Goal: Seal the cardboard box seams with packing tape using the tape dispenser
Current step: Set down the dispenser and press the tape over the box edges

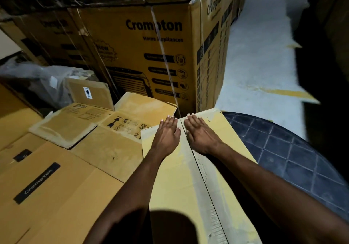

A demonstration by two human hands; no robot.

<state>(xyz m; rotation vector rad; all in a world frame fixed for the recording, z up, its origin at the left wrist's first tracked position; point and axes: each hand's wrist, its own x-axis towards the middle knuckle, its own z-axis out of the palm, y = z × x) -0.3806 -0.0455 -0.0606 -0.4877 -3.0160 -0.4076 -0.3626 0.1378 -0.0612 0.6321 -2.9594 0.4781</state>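
Head view puts both our hands flat on the top of the cardboard box (170, 187), palms down, fingers spread and gripping nothing. Our left hand (168, 132) presses the left flap and our right hand (200, 132) presses the right flap, one on each side of the centre seam (203, 175), near the box's far end. That seam is the relation that matters — its long axis runs from the far edge, between our hands, back toward us and slightly right, so any strip has to follow that line. A pale band along it may be old tape residue; we cannot tell whether fresh tape is on it. No tape dispenser shows anywhere in view, so we judge the sealing pass has not begun and the flaps are only being held shut. Both hands are equally close to the seam, each just beside it. Flattened cartons (79, 128) lie to the left, a tall printed carton (143, 55) stands at the far side, and a dark gridded surface (294, 158) lies right — none touching our hands.
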